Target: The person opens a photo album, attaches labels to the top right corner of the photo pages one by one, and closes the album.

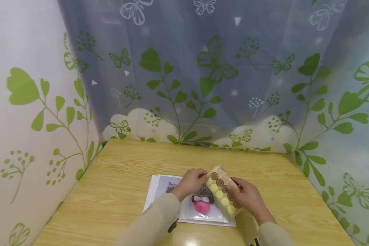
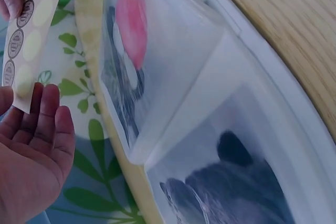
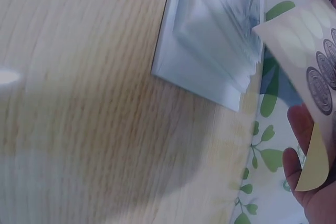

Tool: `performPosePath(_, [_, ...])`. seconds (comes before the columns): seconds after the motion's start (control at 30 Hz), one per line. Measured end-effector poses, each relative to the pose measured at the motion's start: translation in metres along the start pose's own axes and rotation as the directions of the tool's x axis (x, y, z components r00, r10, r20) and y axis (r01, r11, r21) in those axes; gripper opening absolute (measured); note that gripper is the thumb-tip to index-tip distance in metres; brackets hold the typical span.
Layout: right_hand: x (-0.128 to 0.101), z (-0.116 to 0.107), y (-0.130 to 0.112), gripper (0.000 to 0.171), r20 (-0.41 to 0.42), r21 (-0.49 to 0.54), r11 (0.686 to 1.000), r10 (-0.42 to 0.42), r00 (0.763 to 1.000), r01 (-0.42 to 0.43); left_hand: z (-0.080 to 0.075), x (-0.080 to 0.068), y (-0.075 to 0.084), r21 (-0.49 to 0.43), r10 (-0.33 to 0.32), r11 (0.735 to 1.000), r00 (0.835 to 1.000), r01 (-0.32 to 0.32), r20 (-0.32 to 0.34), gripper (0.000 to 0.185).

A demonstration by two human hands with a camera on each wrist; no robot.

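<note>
The left hand [image 1: 190, 182] pinches the upper end of a sticker sheet [image 1: 222, 194] held above cat pictures in clear sleeves [image 1: 200, 205] on the desk [image 1: 117, 191]; the right hand [image 1: 249, 198] grips its lower end.

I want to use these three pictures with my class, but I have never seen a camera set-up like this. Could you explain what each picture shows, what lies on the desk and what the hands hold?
There is no machine here: a person wears three cameras. The wide picture comes from the head, looking down at a wooden table. The other two come from the wrists, close and tilted.

On the table lies a stack of clear sleeves with cat pictures inside.

The left hand and right hand together hold up a sticker sheet of round brown and yellow stickers. A leaf-patterned curtain hangs behind.
</note>
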State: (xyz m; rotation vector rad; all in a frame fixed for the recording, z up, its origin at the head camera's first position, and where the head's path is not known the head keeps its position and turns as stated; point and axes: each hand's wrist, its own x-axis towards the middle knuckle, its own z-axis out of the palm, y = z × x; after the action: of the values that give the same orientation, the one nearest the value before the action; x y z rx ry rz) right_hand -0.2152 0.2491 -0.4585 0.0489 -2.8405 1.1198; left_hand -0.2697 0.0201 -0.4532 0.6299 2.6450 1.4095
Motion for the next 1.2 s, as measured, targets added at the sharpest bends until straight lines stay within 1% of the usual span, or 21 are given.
performPosePath(0.17, [0.001,0.002,-0.001,0.053,0.015,-0.005,1.000,-0.020,1.000,0.020,-0.004,-0.002,-0.007,-0.076,-0.017,0.997,1.000,0.018,0.021,0.016])
performPosePath(0.3, [0.001,0.004,-0.003,0.054,0.020,-0.007,0.999,-0.033,0.999,0.033,-0.008,-0.008,-0.007,-0.139,-0.017,0.990,0.999,0.021,0.033,0.015])
performPosePath(0.37, [0.002,0.004,-0.004,0.055,0.019,-0.011,0.999,-0.046,0.999,0.047,-0.010,-0.011,-0.007,-0.163,-0.028,0.986,0.999,0.033,0.031,0.015])
performPosePath(0.5, [0.003,0.004,-0.006,0.058,0.010,-0.023,0.997,-0.079,0.997,0.080,-0.011,-0.017,-0.008,-0.240,-0.066,0.968,0.998,0.070,0.023,0.014])
performPosePath(0.6, [0.003,0.005,-0.005,0.056,-0.005,-0.057,0.992,-0.114,0.993,0.114,-0.010,-0.022,-0.009,-0.318,-0.081,0.945,0.997,0.081,0.013,0.015])
performPosePath(0.73, [0.003,0.009,-0.008,0.050,-0.051,-0.099,0.977,-0.192,0.980,0.187,-0.011,-0.031,-0.012,-0.369,-0.099,0.925,0.995,0.088,-0.013,0.015])
performPosePath(0.87, [0.003,0.015,-0.016,0.046,-0.101,-0.106,0.963,-0.258,0.961,0.247,-0.011,-0.038,-0.016,-0.368,-0.132,0.924,0.990,0.103,-0.053,0.015])
performPosePath(0.97, [0.002,0.023,-0.025,0.042,-0.127,-0.119,0.957,-0.280,0.952,0.266,-0.011,-0.042,-0.018,-0.380,-0.147,0.919,0.985,0.104,-0.086,0.017])
performPosePath(1.07, [0.002,0.032,-0.032,0.037,-0.150,-0.125,0.953,-0.294,0.944,0.277,-0.009,-0.045,-0.018,-0.408,-0.156,0.908,0.981,0.096,-0.116,0.018])
performPosePath(1.13, [0.001,0.039,-0.036,0.035,-0.163,-0.111,0.951,-0.305,0.938,0.290,-0.006,-0.046,-0.018,-0.430,-0.169,0.898,0.977,0.097,-0.132,0.018])
performPosePath(1.2, [0.000,0.045,-0.040,0.033,-0.171,-0.087,0.952,-0.304,0.937,0.293,-0.004,-0.047,-0.018,-0.450,-0.191,0.886,0.971,0.109,-0.141,0.017])
